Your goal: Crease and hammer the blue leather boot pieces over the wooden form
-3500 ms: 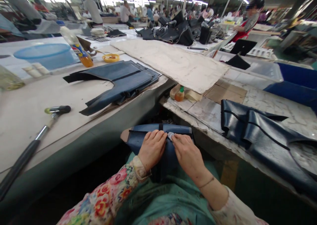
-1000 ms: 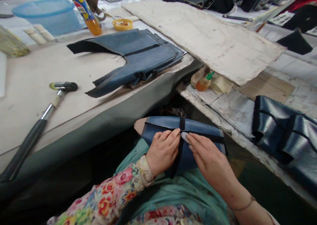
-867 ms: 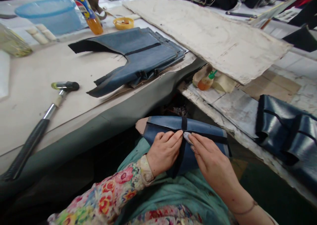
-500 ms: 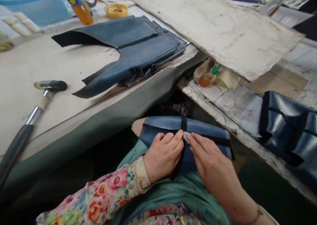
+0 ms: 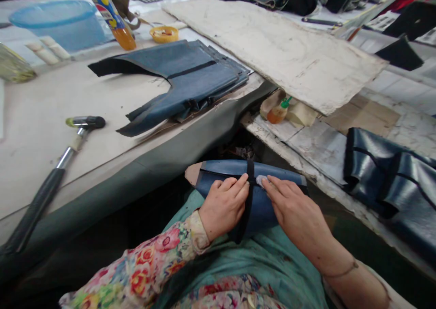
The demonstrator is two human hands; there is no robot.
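A folded blue leather piece (image 5: pixel 225 169) with black strips lies across my lap, over a block whose pale end shows at its left. My left hand (image 5: pixel 223 205) rests on it with curled fingers pressing the leather beside the black cross strip (image 5: pixel 250 169). My right hand (image 5: pixel 293 211) lies on the piece's right half, its fingertips pinching a small pale pad (image 5: pixel 261 180) against the leather's folded edge. The two hands sit a few centimetres apart, either side of the cross strip.
A stack of blue leather pieces (image 5: pixel 184 80) and a hammer (image 5: pixel 51 175) lie on the left table. An orange bottle (image 5: pixel 119 25), yellow dish (image 5: pixel 164 33) and blue basin (image 5: pixel 57 21) stand behind. Shiny dark leather pieces (image 5: pixel 384 173) lie on the right bench, a small glue bottle (image 5: pixel 277 113) under a board (image 5: pixel 282 50).
My right fingertips with the pale pad have slid a little to the right along the leather's edge, away from my left hand. The camera has tilted slightly.
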